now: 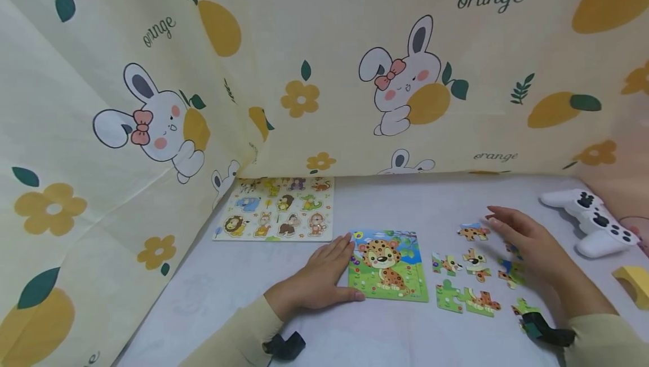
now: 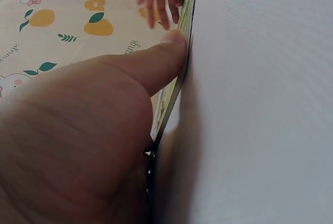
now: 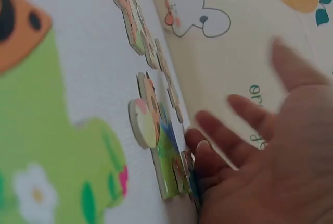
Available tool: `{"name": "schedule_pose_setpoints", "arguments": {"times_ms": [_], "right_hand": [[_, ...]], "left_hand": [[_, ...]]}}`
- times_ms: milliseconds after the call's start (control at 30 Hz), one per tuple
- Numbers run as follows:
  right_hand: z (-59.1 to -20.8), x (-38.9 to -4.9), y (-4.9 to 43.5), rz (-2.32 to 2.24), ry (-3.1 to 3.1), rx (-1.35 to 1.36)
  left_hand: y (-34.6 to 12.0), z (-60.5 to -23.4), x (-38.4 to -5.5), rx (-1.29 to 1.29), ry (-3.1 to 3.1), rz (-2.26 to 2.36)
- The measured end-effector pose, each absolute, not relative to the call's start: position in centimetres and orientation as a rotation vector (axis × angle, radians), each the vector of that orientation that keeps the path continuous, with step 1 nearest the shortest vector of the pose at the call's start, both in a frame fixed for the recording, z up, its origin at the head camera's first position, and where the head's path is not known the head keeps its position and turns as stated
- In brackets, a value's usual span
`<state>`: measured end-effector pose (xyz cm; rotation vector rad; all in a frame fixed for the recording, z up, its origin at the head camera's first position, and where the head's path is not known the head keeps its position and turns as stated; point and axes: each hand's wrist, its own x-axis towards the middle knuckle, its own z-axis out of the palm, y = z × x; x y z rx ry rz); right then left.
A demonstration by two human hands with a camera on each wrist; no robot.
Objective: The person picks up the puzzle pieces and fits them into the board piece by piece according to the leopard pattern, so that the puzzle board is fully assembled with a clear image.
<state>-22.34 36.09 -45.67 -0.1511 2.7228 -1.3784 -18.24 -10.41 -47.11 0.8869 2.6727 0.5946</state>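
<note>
A square leopard picture (image 1: 387,265) lies on the white table, with a second edge showing at its right side. My left hand (image 1: 321,277) rests at its left edge, fingers extended and thumb against the lower left corner. In the left wrist view the thumb (image 2: 171,52) touches the picture's edge. Loose jigsaw pieces lie to the right, among them a blue-topped piece (image 1: 474,232), a green piece (image 1: 449,296) and a leopard-face piece (image 1: 475,259). My right hand (image 1: 532,246) hovers over the rightmost pieces with loosely bent fingers; nothing shows in its grasp.
An animal puzzle board (image 1: 276,215) lies at the back left, partly under the curtain (image 1: 324,34). At the right are a white game controller (image 1: 593,223) and a yellow block (image 1: 634,285). A green jigsaw piece (image 1: 524,306) lies near the right wrist.
</note>
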Motion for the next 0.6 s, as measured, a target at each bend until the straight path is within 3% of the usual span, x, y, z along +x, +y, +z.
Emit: {"name": "schedule_pose_setpoints", "arguments": {"times_ms": [333,600], "right_hand": [[-46.7,-22.8,35.2,-0.987,2.874,-0.363],[-46.6,-22.8,34.9,-1.052,2.862,-0.338]], "left_hand": [[-10.5,-47.0,-18.2,0.882,2.665,0.604],[-10.4,-46.9,-18.1,0.887,2.667,0.596]]}}
